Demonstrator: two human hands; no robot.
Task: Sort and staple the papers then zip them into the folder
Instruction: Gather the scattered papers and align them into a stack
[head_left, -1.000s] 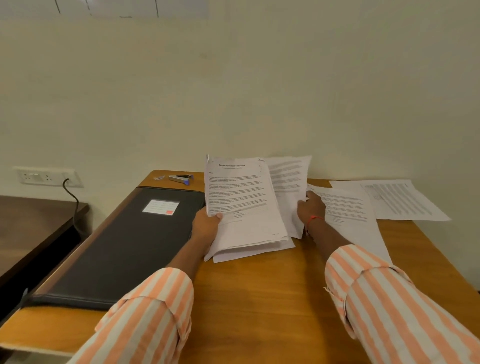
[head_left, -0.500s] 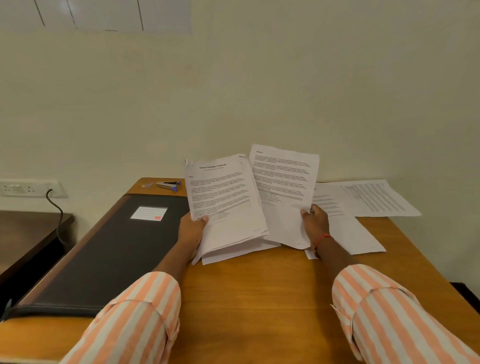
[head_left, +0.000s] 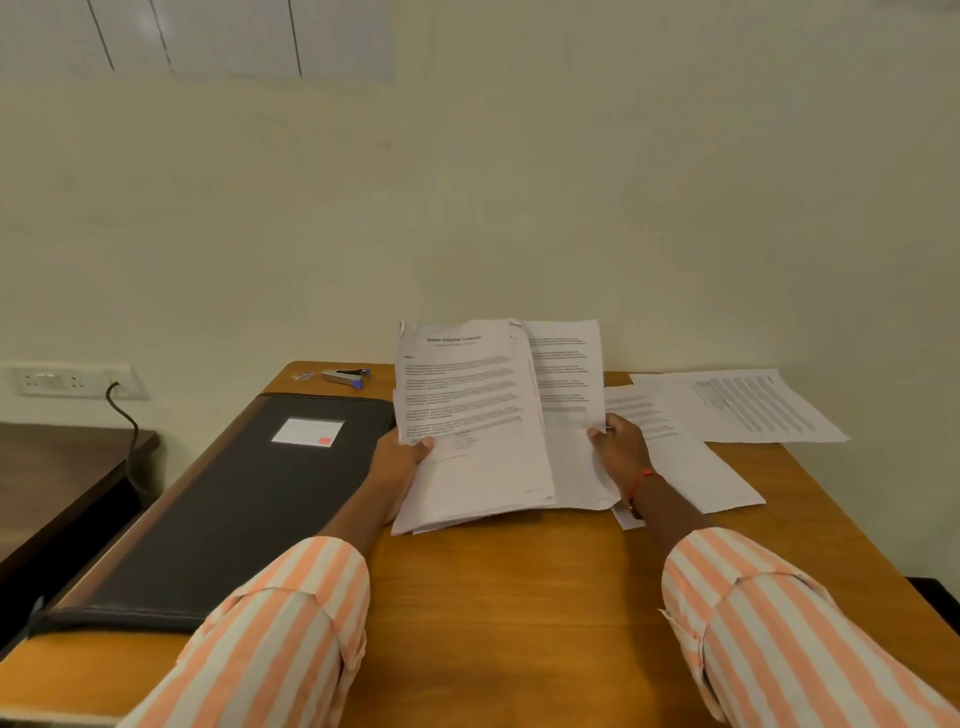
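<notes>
- My left hand (head_left: 400, 462) grips a thick stack of papers (head_left: 478, 415) at its lower left edge, with my thumb curled over the front page. The stack sits in the middle of the frame, tilted up towards me.
- My right hand (head_left: 621, 449) pinches a single printed sheet (head_left: 566, 395) at its right edge, fingers curled behind it. The sheet stands just right of the stack, and its left edge is tucked behind the stack.
- A black folder (head_left: 234, 499) lies flat and closed on the left half of the wooden table (head_left: 509, 597), just beside my left hand. A white label (head_left: 307, 431) with a red patch is on its cover. What the folder holds is hidden from me.
- Two loose sheets lie flat on the table at the right of the frame: a near sheet (head_left: 691, 467) partly under my right wrist, and a far sheet (head_left: 748, 405) towards the wall.
- A small stapler (head_left: 345, 375) with a blue tip lies at the table's far edge, above the folder.
</notes>
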